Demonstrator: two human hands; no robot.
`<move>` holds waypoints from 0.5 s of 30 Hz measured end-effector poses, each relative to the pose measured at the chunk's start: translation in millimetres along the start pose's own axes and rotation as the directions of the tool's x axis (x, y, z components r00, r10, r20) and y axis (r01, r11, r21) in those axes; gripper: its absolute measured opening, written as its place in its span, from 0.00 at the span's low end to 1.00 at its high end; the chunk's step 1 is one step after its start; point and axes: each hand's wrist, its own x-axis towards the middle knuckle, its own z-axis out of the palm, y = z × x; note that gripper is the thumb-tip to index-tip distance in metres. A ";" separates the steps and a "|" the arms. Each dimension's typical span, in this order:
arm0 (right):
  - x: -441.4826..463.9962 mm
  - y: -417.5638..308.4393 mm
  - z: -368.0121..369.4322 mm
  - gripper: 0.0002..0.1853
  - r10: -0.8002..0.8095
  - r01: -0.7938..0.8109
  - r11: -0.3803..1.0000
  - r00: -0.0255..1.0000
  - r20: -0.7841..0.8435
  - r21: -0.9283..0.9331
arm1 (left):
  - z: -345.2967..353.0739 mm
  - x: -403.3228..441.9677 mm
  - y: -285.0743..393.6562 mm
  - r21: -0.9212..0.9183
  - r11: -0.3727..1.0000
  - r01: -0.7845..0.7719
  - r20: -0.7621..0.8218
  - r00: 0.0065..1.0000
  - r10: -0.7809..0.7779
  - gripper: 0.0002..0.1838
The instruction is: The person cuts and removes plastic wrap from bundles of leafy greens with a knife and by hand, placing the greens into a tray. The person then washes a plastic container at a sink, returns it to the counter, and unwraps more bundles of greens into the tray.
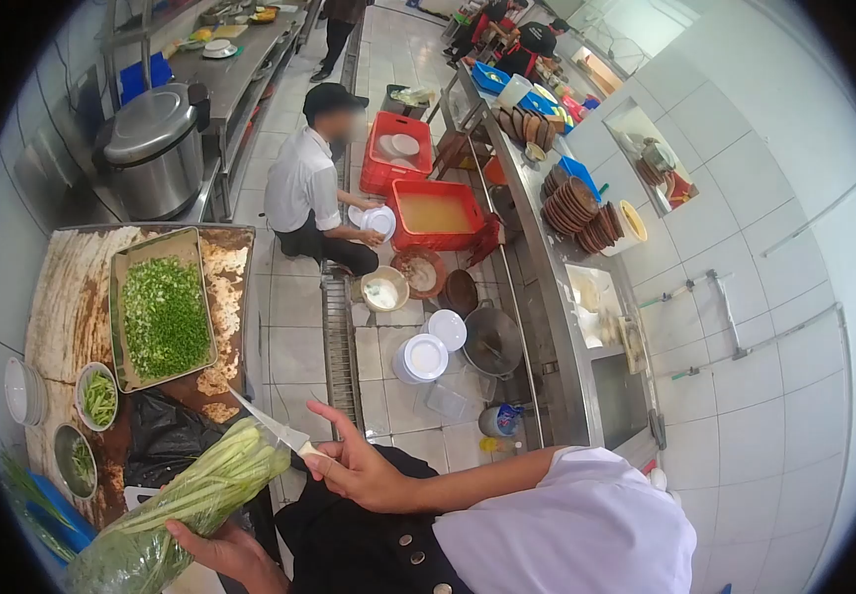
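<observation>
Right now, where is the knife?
Left of centre in the head view, the knife is in the right hand, beside the bagged green stalks.

Bundle of greens (176,510), gripped by left hand (230,556), bars way over near end of desk (67,297). Knife (275,426) in right hand (354,467) juts past bundle's upper end, bare blade in path toward tray (207,307). Black plastic bag (163,431) lies between bundle and tray. Bowl of cut greens (79,404) stands just beside tray corner, pinching passage; stacked white bowls (24,391) close off left. Bare desk strips flank tray on both sides; open air above tray.
</observation>
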 end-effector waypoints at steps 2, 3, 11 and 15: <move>2.6 -1.3 0.8 0.41 -0.015 0.014 0.995 1.000 -0.010 -0.100 | -5.0 8.5 6.1 -0.035 0.999 0.007 -0.051 0.999 -0.009 0.40; 1.3 -1.1 0.4 0.40 -0.040 0.035 0.983 0.999 -0.023 -0.183 | -9.1 13.6 9.8 -0.029 0.999 -0.022 -0.097 0.995 0.019 0.40; 5.1 -75.2 -132.3 0.36 -0.253 0.095 0.808 0.947 -0.197 -0.582 | -111.8 69.3 118.6 -0.085 0.953 -0.290 -0.252 0.932 0.261 0.41; 0.4 -64.7 -114.7 0.25 -0.115 0.347 0.559 0.932 0.344 -0.753 | -103.5 12.0 98.1 -0.107 0.982 -0.156 -0.036 0.988 0.153 0.35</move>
